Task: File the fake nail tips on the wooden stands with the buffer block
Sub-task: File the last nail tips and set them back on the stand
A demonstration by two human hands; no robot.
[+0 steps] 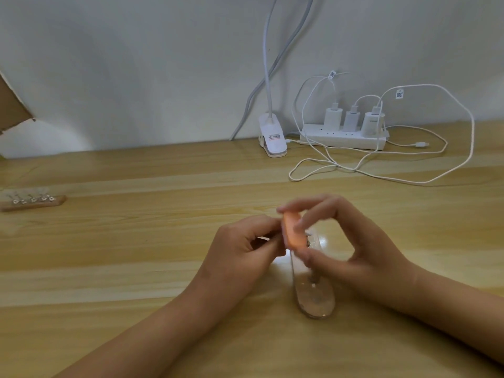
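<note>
R hand (354, 241) pinches orange rectangular foam buffer block (291, 233) to stroke; L hand (240, 244) pinches small pale piece (263, 238), prob. nail tip, steadying it against block.

We look down on a pale wooden table (136, 268) that runs to the wall. Near the middle lies a long, clear-looking stand (313, 296) with metal posts. At the far left sits a wooden stand (32, 204) bearing a row of small clips. Far right of centre are a white clip lamp base (272, 140), a power strip (343, 137) carrying three chargers (331, 117), and looped white cables (381, 175).
</note>
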